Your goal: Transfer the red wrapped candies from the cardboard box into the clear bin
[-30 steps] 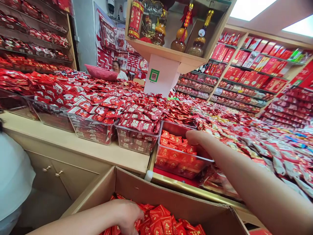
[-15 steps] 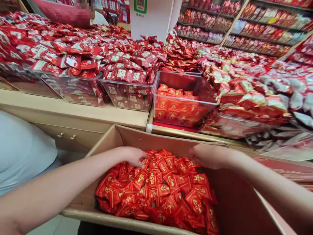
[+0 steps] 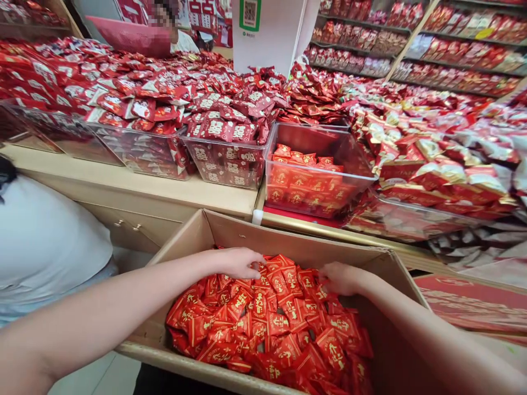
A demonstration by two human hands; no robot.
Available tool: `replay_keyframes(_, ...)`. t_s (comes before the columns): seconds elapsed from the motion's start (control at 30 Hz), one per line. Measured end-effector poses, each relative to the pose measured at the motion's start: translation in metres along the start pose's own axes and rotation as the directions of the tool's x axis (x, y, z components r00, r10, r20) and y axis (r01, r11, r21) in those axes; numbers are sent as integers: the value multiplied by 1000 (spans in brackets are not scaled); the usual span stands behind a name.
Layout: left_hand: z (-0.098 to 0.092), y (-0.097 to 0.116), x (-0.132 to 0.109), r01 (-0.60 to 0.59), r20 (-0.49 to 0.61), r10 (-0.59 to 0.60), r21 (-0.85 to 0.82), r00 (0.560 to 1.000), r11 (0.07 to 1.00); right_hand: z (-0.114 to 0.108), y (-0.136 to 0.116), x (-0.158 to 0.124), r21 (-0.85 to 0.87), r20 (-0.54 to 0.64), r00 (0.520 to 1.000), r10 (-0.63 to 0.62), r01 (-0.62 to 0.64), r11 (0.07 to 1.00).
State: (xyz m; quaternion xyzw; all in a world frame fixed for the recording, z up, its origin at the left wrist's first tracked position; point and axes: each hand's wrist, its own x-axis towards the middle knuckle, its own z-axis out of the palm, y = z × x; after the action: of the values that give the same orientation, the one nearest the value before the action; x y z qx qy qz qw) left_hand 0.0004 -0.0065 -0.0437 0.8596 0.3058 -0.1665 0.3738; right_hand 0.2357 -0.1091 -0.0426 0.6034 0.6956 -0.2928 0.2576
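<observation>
Small red packets with gold print (image 3: 278, 323), probably wrapped sweets, fill much of a deep cardboard box (image 3: 193, 230). At the far left of the heap, my left hand (image 3: 242, 263) rests on the packets, fingers loosely curved and apart. My right hand (image 3: 341, 277) is inside the box at the far right of the heap. Its fingers are stretched toward my left hand and touch the packets, the tips partly hidden. I see no packet gripped in either hand. Just beyond the box, a clear plastic bin (image 3: 321, 181) is part filled with similar red packets (image 3: 300, 189).
Bins of dark red packets (image 3: 224, 159) and of red and white packets (image 3: 444, 170) flank the clear bin on the counter (image 3: 164, 195). A person in a light shirt (image 3: 61, 241) is close at left. A white sign (image 3: 263, 44) stands behind. Another box (image 3: 473, 296) lies at right.
My right hand has come down from near the box's far wall onto the packets. My left hand stays at the far left of the heap. The camera view has shifted slightly.
</observation>
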Motion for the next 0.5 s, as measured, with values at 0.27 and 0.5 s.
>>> replay_keyframes(0.27, 16, 29, -10, -264, -37, 275, -431, 961, 863, -27, -56, -13, 465, -492, 851, -182, 434, 772)
replay_keyframes(0.5, 10, 24, -13, -179, 9, 253, -682, 967, 709, -21, -57, -1, 803, -536, 843, 48, 492, 335)
